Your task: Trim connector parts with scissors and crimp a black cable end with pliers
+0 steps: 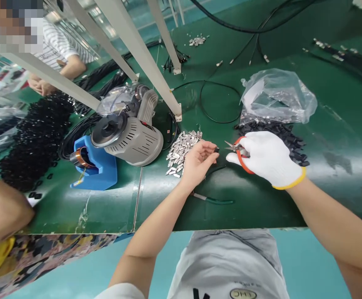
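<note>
My bare left hand (199, 160) pinches a small black piece (216, 150) at its fingertips, just above the green table (262, 203). My gloved right hand (268, 158) grips orange-handled snips (239, 153), tips close by it. I judge it early going: the heap of black pieces (288, 139) and the metal shells (182, 150) lie waiting.

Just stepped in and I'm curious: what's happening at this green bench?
A person works at a green table. The right hand, in a white glove, grips orange-handled snips, their tip close to a small black piece pinched in the bare left hand. A heap of small metal pieces lies just beyond the left hand, and a pile of black parts lies by a plastic bag. A co-worker's arm rests at the far left.
</note>
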`<state>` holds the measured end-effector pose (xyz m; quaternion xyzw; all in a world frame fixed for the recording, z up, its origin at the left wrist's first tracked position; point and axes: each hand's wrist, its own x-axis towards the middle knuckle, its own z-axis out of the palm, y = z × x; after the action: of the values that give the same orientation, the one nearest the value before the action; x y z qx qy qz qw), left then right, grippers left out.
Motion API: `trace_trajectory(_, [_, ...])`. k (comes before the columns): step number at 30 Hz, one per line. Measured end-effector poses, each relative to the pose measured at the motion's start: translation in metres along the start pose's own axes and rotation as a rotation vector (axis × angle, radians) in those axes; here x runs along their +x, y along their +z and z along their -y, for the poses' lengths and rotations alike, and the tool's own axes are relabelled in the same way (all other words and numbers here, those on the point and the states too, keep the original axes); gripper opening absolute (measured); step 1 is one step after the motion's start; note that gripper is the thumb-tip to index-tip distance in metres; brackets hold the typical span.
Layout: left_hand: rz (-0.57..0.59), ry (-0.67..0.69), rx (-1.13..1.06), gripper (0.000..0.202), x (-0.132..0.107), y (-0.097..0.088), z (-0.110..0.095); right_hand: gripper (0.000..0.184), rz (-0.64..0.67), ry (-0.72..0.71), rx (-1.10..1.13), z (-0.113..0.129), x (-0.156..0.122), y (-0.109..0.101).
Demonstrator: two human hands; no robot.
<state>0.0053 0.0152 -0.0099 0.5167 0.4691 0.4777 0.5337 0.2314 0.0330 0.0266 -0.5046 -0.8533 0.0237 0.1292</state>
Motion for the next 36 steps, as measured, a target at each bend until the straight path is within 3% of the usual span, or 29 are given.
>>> trace_trajectory(6, [-0.033, 0.068, 0.051, 0.013, -0.005, 0.004, -0.001, 0.045, 0.081, -0.074, -0.076, -0.003, -0.010, 0.003])
trace_trajectory(15, [-0.064, -0.043, -0.093, 0.024, -0.009, 0.007, 0.006, 0.052, 0.142, -0.088, -0.136, -0.001, -0.011, 0.003])
trace_trajectory(21, [-0.044, -0.020, -0.159, 0.021, -0.009, 0.009, 0.009, 0.049, 0.134, -0.140, -0.126, 0.002, -0.010, 0.002])
trace_trajectory(27, [-0.045, 0.008, -0.163, 0.020, -0.010, 0.011, 0.004, 0.045, 0.047, -0.149, -0.114, -0.001, -0.012, 0.009])
trace_trajectory(36, [-0.002, 0.013, -0.175, 0.019, -0.011, 0.013, 0.006, 0.049, 0.137, -0.104, -0.141, 0.000, -0.014, 0.014])
